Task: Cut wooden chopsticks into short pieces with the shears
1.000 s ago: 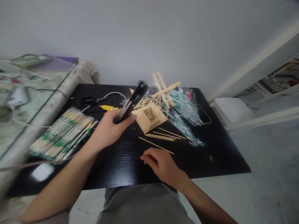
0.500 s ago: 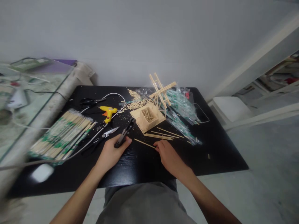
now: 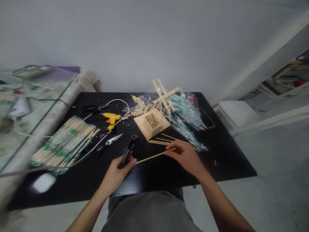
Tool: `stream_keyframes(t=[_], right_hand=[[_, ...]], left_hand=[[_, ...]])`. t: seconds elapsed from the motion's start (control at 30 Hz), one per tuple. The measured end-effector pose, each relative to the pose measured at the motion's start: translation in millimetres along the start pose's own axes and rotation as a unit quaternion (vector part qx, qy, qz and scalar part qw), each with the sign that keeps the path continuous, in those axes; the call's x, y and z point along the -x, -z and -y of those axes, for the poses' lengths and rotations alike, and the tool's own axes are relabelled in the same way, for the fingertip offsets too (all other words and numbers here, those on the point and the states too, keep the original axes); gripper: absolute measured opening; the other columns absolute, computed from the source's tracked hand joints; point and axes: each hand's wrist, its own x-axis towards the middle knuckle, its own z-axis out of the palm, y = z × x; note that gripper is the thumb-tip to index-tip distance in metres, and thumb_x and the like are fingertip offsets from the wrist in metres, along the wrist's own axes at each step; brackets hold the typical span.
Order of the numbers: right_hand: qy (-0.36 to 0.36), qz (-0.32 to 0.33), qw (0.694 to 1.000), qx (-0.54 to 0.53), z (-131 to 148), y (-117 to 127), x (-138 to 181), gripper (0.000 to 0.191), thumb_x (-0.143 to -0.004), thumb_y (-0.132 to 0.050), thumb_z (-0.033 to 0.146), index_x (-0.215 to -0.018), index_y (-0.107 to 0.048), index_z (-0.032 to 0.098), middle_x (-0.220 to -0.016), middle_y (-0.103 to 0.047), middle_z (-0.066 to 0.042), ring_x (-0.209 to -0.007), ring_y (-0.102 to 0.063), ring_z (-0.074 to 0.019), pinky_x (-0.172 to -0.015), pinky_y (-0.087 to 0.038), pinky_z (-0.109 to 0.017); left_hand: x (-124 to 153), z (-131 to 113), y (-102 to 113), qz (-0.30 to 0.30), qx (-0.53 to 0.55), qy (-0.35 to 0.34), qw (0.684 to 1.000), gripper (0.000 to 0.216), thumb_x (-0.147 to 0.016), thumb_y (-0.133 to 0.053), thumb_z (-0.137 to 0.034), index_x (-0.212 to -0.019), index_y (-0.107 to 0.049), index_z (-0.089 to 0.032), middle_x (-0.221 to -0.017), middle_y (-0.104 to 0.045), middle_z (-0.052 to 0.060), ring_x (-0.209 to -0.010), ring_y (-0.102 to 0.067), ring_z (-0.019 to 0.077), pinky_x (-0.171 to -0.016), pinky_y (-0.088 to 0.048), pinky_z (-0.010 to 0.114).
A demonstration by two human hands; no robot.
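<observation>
My left hand (image 3: 116, 174) is closed round the handles of black pliers (image 3: 128, 153), jaws pointing away from me over the black table (image 3: 229, 161). My right hand (image 3: 185, 156) pinches one end of a thin wooden stick (image 3: 151, 157), whose other end reaches towards the pliers. Just beyond lie several loose sticks (image 3: 166, 140) and a small square wooden box frame (image 3: 152, 123) with short sticks inside. A crossed stick structure (image 3: 164, 95) stands behind the box.
A wrapped bundle of chopsticks (image 3: 64, 141) lies at the left, with scissors (image 3: 106, 145), a yellow glue gun (image 3: 111, 118) and a white cable nearby. Clear plastic wrappers (image 3: 187, 114) pile at the back right. A glass-topped surface (image 3: 29, 106) borders the left.
My left hand has lowered the pliers from mid-air to just above the table. My right hand has picked a stick up off the table and holds it towards the pliers.
</observation>
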Motion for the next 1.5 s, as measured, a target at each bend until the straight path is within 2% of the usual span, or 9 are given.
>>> stream_keyframes(t=[0.13, 0.2, 0.27, 0.37, 0.43, 0.5, 0.63, 0.87, 1.5], right_hand=[[-0.035, -0.095, 0.962, -0.255, 2.4, -22.4, -3.6, 0.028, -0.072, -0.092, 0.040, -0.076, -0.072, 0.020, -0.075, -0.069, 0.001, -0.066, -0.060, -0.0126, -0.064, -0.051, -0.026], [-0.047, -0.096, 0.931, -0.350, 6.0, -37.7, -5.0, 0.031, -0.075, -0.090, 0.046, -0.078, -0.072, 0.021, -0.080, -0.069, 0.000, -0.074, -0.064, -0.0145, -0.071, -0.056, -0.028], [-0.049, -0.080, 0.915, -0.391, 10.2, -48.7, -5.3, 0.030, -0.080, -0.086, 0.048, -0.086, -0.074, 0.021, -0.080, -0.067, 0.000, -0.071, -0.063, -0.0139, -0.067, -0.055, -0.028], [-0.027, -0.043, 0.935, -0.352, 16.9, -53.8, -2.3, 0.029, -0.088, -0.078, 0.046, -0.103, -0.077, 0.021, -0.070, -0.056, 0.004, -0.052, -0.045, -0.0076, -0.047, -0.037, -0.022], [0.006, -0.023, 0.960, -0.279, 20.9, -53.2, 1.5, 0.029, -0.094, -0.073, 0.044, -0.109, -0.077, 0.020, -0.067, -0.053, 0.005, -0.050, -0.038, -0.0068, -0.046, -0.029, -0.022], [0.036, -0.012, 0.978, -0.207, 23.6, -53.6, 5.5, 0.027, -0.096, -0.069, 0.040, -0.112, -0.076, 0.020, -0.065, -0.055, 0.004, -0.053, -0.044, -0.0084, -0.050, -0.033, -0.023], [0.051, -0.007, 0.986, -0.160, 23.7, -60.6, 10.2, 0.019, -0.096, -0.069, 0.037, -0.103, -0.075, 0.020, -0.067, -0.061, 0.003, -0.061, -0.056, -0.0117, -0.061, -0.044, -0.025], [0.032, 0.002, 0.990, -0.140, 22.1, -61.8, 12.5, 0.027, -0.094, -0.070, 0.044, -0.081, -0.069, 0.020, -0.073, -0.068, -0.001, -0.064, -0.059, -0.0142, -0.062, -0.047, -0.026], [0.031, -0.007, 0.998, -0.061, 19.5, -53.9, 17.4, 0.030, -0.096, -0.066, 0.044, -0.078, -0.068, 0.020, -0.071, -0.068, -0.002, -0.064, -0.060, -0.0154, -0.061, -0.046, -0.026]], left_hand=[[14.2, 3.7, -19.3, 0.029, 0.037, 0.019, 0.999, 0.048, -0.082, -0.070, -0.064, -0.082, -0.067, -0.016, -0.063, -0.049, -0.004, -0.056, -0.039, 0.0114, -0.054, -0.033, 0.024], [20.0, 1.0, -30.2, 0.062, 0.034, 0.006, 0.997, 0.045, -0.086, -0.067, -0.061, -0.079, -0.066, -0.017, -0.064, -0.051, -0.003, -0.059, -0.042, 0.0121, -0.057, -0.035, 0.025], [23.2, -2.5, -36.1, 0.094, 0.011, -0.023, 0.995, 0.043, -0.090, -0.063, -0.058, -0.077, -0.065, -0.017, -0.067, -0.054, -0.001, -0.065, -0.047, 0.0136, -0.062, -0.039, 0.025], [20.8, -8.7, -29.5, 0.096, -0.033, -0.063, 0.993, 0.043, -0.095, -0.058, -0.057, -0.081, -0.066, -0.017, -0.075, -0.062, 0.001, -0.074, -0.055, 0.0168, -0.070, -0.044, 0.027], [14.9, -14.9, -16.7, 0.068, -0.064, -0.079, 0.992, 0.042, -0.098, -0.054, -0.057, -0.088, -0.067, -0.018, -0.083, -0.067, 0.002, -0.081, -0.061, 0.0191, -0.075, -0.047, 0.028], [7.8, -22.7, -2.5, 0.037, -0.105, -0.097, 0.989, 0.039, -0.100, -0.051, -0.055, -0.102, -0.068, -0.020, -0.095, -0.072, 0.004, -0.091, -0.066, 0.0213, -0.082, -0.049, 0.031], [-1.7, -35.8, 12.0, 0.018, -0.204, -0.133, 0.970, 0.032, -0.101, -0.052, -0.049, -0.111, -0.066, -0.022, -0.100, -0.074, 0.004, -0.088, -0.069, 0.0221, -0.084, -0.051, 0.035], [0.5, -32.2, -2.6, 0.029, -0.253, -0.165, 0.953, 0.030, -0.098, -0.054, -0.039, -0.121, -0.064, -0.021, -0.114, -0.076, 0.010, -0.103, -0.073, 0.0274, -0.091, -0.055, 0.042], [7.1, -33.6, -9.2, 0.061, -0.266, -0.128, 0.953, 0.021, -0.098, -0.053, -0.034, -0.111, -0.065, -0.022, -0.101, -0.075, 0.007, -0.091, -0.073, 0.0261, -0.080, -0.051, 0.036]])
